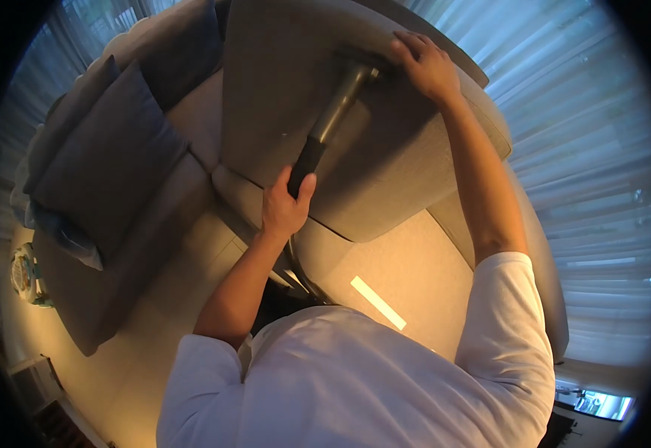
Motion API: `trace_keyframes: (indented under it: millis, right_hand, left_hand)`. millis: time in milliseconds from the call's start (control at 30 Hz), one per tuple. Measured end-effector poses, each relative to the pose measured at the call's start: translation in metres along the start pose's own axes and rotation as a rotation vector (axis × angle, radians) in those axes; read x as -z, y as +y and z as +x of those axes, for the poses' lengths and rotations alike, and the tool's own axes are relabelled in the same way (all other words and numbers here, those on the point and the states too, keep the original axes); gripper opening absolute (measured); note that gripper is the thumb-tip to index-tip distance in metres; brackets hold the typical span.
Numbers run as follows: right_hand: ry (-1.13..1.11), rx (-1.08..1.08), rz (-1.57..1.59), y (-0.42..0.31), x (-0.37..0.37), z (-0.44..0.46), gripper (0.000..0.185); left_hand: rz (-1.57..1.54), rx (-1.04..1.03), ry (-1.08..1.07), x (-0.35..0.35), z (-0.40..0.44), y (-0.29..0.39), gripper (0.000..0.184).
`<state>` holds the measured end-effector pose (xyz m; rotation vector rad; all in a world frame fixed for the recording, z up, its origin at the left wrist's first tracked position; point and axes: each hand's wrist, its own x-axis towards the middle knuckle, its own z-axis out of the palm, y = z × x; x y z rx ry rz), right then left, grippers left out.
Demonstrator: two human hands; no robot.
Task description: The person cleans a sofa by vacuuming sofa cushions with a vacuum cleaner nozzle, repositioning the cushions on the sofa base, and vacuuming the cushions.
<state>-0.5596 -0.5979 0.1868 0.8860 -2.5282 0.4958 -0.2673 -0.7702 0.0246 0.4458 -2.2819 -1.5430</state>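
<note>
My left hand point(286, 207) is wrapped around the black grip of a vacuum cleaner wand point(333, 112), which slants up and to the right. The wand's dark head point(370, 61) rests against the broad face of a grey sofa cushion point(407, 157), partly lost in shadow. A dark hose runs from below my left hand towards my body. My right hand point(431, 69) grips the cushion's upper right edge, close to the vacuum head. The cushion appears tilted up, with the lighter sofa base point(430, 261) showing under it.
A pale strip point(379, 302) lies on the sofa base. To the left are large grey back pillows point(109, 157) and another sofa section. Sheer curtains point(587, 172) hang along the right. Light-coloured floor point(146, 313) shows at lower left.
</note>
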Motion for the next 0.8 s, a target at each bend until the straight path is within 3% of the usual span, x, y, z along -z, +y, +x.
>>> trace_keyframes:
  millis: [33, 100, 200, 300, 333, 400, 500, 533, 667, 767, 800]
  right_hand:
    - [-0.007, -0.004, -0.003, 0.005, -0.007, -0.004, 0.072]
    - [0.112, 0.135, -0.309, 0.018, -0.02, -0.009, 0.087]
    - [0.021, 0.045, -0.478, 0.014, -0.023, -0.015, 0.094]
    - [0.144, 0.153, -0.506, 0.01, -0.032, -0.016, 0.108]
    - [0.129, 0.152, -0.503, 0.008, -0.035, -0.017, 0.108]
    - [0.091, 0.115, -0.569, -0.012, -0.028, -0.016, 0.106]
    - [0.018, -0.008, -0.429, -0.052, -0.009, -0.014, 0.105]
    - [0.082, 0.039, -0.438, -0.05, -0.012, -0.014, 0.101]
    - [0.053, 0.029, -0.491, -0.052, -0.004, -0.008, 0.104]
    - [-0.033, -0.047, -0.474, -0.042, 0.0, 0.003, 0.108]
    - [-0.04, -0.03, -0.483, -0.049, -0.001, 0.008, 0.108]
  left_hand:
    - [0.028, 0.02, 0.003, -0.013, -0.011, -0.031, 0.045]
    - [0.107, 0.102, -0.024, -0.036, -0.041, -0.099, 0.045]
    - [0.35, 0.286, -0.095, -0.04, -0.104, -0.19, 0.046]
    - [0.325, 0.312, -0.039, -0.014, -0.125, -0.186, 0.045]
    - [0.326, 0.326, -0.046, -0.011, -0.125, -0.176, 0.045]
    - [0.103, 0.129, 0.099, 0.0, -0.106, -0.134, 0.043]
    - [-0.047, 0.072, 0.069, -0.006, -0.058, -0.074, 0.047]
    - [-0.061, 0.064, 0.043, -0.01, -0.047, -0.064, 0.049]
    - [0.096, 0.018, 0.015, -0.049, -0.055, -0.11, 0.053]
    - [0.1, 0.105, -0.121, -0.072, -0.095, -0.232, 0.063]
    - [0.084, 0.113, -0.112, -0.075, -0.097, -0.233, 0.063]
